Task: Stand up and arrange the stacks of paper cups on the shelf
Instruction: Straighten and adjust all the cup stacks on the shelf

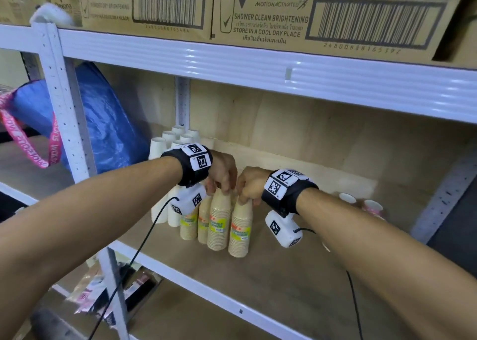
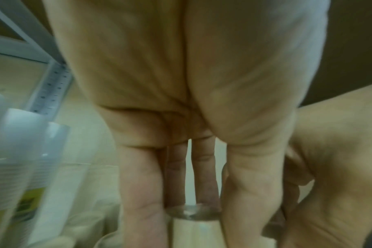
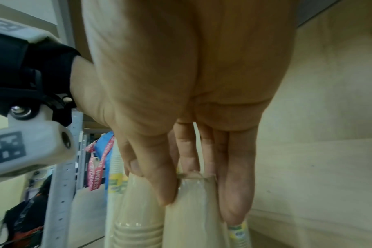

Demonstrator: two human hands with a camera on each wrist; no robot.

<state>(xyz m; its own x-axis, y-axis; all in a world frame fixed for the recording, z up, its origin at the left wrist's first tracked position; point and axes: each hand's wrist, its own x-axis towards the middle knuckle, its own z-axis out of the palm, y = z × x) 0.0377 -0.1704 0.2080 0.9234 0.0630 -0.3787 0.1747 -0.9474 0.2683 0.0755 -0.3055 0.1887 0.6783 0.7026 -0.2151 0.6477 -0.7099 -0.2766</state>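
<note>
Several wrapped stacks of tan paper cups stand upright in a cluster on the wooden shelf (image 1: 271, 275). My left hand (image 1: 222, 177) grips the top of one tan stack (image 1: 219, 221); the left wrist view shows its fingers (image 2: 142, 193) round that stack's top (image 2: 193, 224). My right hand (image 1: 249, 187) grips the top of the rightmost tan stack (image 1: 240, 230); its fingers (image 3: 236, 193) and thumb pinch the top of that stack (image 3: 191, 214) in the right wrist view. White cup stacks (image 1: 169, 138) stand behind and to the left.
Two short cups (image 1: 361, 202) sit further right on the shelf. A blue bag (image 1: 108, 122) with a pink strap fills the neighbouring bay beyond the white upright (image 1: 64, 102). Cardboard boxes (image 1: 322, 11) sit on the shelf above. Items lie on the shelf below.
</note>
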